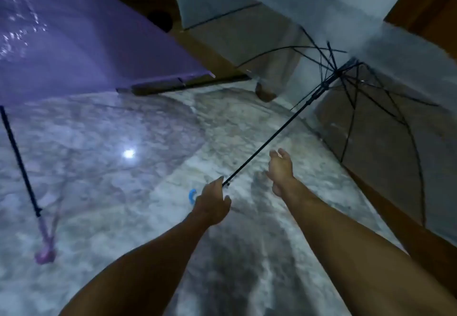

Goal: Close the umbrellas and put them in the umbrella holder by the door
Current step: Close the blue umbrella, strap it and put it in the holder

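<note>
An open clear umbrella (pixel 385 127) with black ribs tilts up at the right, its thin black shaft running down to my left hand (pixel 213 204). That hand grips the blue handle (pixel 192 195) at the shaft's lower end. My right hand (pixel 280 167) hovers open just right of the shaft, fingers relaxed, touching nothing. An open purple umbrella (pixel 74 43) lies at the left, its dark shaft slanting down to a pink handle (pixel 45 251) on the floor. No umbrella holder is visible.
The floor (pixel 173 122) is pale speckled stone with a bright light reflection. Brown wooden furniture or a door (pixel 425 1) stands at the back and right. A light curtain (pixel 279 68) hangs at centre back. A brown skirting edge runs along the right wall.
</note>
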